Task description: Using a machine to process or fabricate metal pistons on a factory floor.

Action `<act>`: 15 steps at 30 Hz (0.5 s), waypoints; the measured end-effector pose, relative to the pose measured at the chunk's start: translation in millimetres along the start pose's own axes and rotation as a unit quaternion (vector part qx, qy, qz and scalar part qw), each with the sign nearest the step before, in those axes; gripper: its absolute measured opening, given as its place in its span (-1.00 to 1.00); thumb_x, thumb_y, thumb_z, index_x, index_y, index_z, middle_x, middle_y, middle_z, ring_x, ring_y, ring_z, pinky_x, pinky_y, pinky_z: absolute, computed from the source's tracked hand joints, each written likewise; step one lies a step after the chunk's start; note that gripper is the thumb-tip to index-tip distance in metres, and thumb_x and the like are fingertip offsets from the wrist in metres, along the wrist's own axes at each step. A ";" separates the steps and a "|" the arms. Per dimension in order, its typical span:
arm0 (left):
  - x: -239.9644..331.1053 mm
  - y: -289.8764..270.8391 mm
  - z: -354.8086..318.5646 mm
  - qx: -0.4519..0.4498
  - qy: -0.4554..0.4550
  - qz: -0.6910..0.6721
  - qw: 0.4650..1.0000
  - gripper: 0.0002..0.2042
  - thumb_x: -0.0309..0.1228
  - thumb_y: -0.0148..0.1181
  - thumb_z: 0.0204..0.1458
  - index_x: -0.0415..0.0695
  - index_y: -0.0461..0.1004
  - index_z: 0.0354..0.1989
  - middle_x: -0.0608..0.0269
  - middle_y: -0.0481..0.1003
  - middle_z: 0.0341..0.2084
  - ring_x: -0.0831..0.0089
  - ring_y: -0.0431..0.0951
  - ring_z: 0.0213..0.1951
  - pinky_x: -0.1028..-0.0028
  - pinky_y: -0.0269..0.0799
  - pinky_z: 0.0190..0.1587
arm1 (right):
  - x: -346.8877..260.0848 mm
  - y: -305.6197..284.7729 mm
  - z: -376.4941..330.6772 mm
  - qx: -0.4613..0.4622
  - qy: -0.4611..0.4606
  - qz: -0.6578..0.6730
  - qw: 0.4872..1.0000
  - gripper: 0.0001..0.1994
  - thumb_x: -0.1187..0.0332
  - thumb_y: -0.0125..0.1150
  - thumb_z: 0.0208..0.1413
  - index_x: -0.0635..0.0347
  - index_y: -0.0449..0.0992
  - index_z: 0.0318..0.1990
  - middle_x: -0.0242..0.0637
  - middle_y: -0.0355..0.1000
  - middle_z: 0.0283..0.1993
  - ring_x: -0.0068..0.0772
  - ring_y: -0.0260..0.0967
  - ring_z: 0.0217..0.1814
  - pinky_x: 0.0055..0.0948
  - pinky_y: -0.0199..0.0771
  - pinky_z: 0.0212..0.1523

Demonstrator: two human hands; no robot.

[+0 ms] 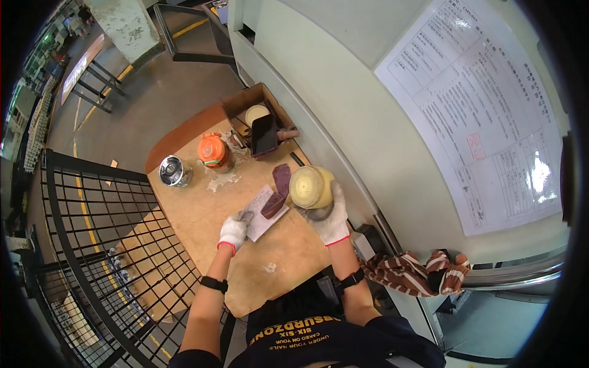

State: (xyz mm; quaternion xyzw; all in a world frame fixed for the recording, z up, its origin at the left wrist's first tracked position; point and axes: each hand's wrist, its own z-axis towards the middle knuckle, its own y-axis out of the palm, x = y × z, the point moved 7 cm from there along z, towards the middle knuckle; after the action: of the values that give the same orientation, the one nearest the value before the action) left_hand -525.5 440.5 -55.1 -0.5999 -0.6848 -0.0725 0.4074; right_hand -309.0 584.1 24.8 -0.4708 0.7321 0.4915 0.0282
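My left hand [233, 231], in a white knit glove with a red cuff edge, is closed on the near left edge of a small white written paper pad [262, 229]. A dark purple cloth strip [281, 179] lies partly across the pad. To the right, my right hand [331, 222], gloved the same way with grey fingertips, is wrapped round the right side of a pale yellow round container [305, 186]. Its top faces up, and my fingers underneath are partly hidden. The pad rests on the tan tabletop [196, 224].
An orange-lidded jar [215, 152] and a shiny metal tin [175, 171] stand at the table's far side. Behind is a cardboard box [241, 101] with a black tray [264, 135]. Black wire mesh [116, 227] borders the left, a machine panel [343, 80] the right. A striped cloth [408, 273] hangs near right.
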 end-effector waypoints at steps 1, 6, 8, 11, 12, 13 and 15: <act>5.5 0.6 4.3 -0.006 0.003 0.008 1.000 -0.58 -0.06 0.08 0.17 -0.22 0.56 -0.13 0.16 0.51 -0.59 0.37 0.49 -0.60 0.38 0.43 -0.48 | -1.1 18.1 -9.4 -0.039 0.018 0.048 0.998 -0.29 -0.24 0.03 0.11 0.07 0.24 0.26 -0.19 0.28 0.21 -0.16 0.29 0.20 -0.02 0.40 0.12; 13.8 13.7 14.8 -0.024 0.019 -0.042 0.999 -0.60 -0.07 0.09 0.17 -0.21 0.56 -0.15 0.24 0.46 -0.64 0.41 0.43 -0.65 0.39 0.37 -0.54 | -9.3 24.3 -22.5 -0.074 0.031 0.105 0.991 -0.22 -0.34 -0.07 0.10 0.05 0.21 0.29 -0.13 0.24 0.26 -0.09 0.27 0.23 0.04 0.37 0.15; 8.5 21.4 13.9 -0.037 -0.012 -0.095 0.995 -0.62 -0.11 0.12 0.17 -0.23 0.56 -0.17 0.29 0.48 -0.59 0.48 0.43 -0.61 0.41 0.35 -0.54 | -8.0 24.0 -25.7 -0.112 0.047 0.137 0.983 -0.18 -0.38 -0.08 0.07 0.04 0.18 0.31 -0.12 0.21 0.30 -0.06 0.22 0.28 0.08 0.32 0.19; 6.7 37.8 13.1 -0.067 0.015 -0.153 0.986 -0.64 -0.14 0.14 0.17 -0.25 0.56 -0.17 0.33 0.51 -0.53 0.54 0.42 -0.55 0.46 0.33 -0.50 | -5.9 20.8 -30.8 -0.109 0.062 0.167 0.978 -0.15 -0.40 -0.08 0.05 0.04 0.16 0.33 -0.14 0.19 0.32 -0.03 0.20 0.30 0.11 0.29 0.22; 5.1 43.9 13.8 -0.068 0.014 -0.152 0.986 -0.64 -0.14 0.14 0.17 -0.25 0.56 -0.17 0.33 0.51 -0.53 0.54 0.42 -0.55 0.46 0.33 -0.50 | -5.8 21.1 -34.0 -0.108 0.061 0.168 0.978 -0.15 -0.40 -0.08 0.05 0.04 0.16 0.33 -0.14 0.19 0.32 -0.03 0.20 0.30 0.11 0.29 0.22; 7.5 52.1 14.0 -0.071 0.020 -0.147 0.986 -0.65 -0.16 0.15 0.17 -0.25 0.56 -0.17 0.34 0.51 -0.51 0.56 0.41 -0.53 0.48 0.33 -0.47 | -6.7 20.7 -37.3 -0.096 0.055 0.167 0.980 -0.16 -0.39 -0.08 0.06 0.03 0.16 0.33 -0.15 0.17 0.33 -0.04 0.20 0.31 0.12 0.28 0.23; 11.6 67.6 17.4 -0.072 0.036 -0.140 0.987 -0.66 -0.18 0.17 0.17 -0.26 0.56 -0.16 0.36 0.52 -0.49 0.57 0.42 -0.48 0.49 0.34 -0.41 | -4.2 18.7 -41.3 -0.086 0.050 0.168 0.981 -0.18 -0.38 -0.07 0.07 0.03 0.16 0.33 -0.16 0.16 0.34 -0.05 0.19 0.32 0.13 0.27 0.23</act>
State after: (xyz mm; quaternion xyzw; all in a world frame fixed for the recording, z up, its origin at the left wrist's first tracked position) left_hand -473.6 477.8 -85.5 -0.5231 -0.7397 -0.1997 0.3732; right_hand -302.7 557.4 61.2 -0.3660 0.7559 0.5266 -0.1317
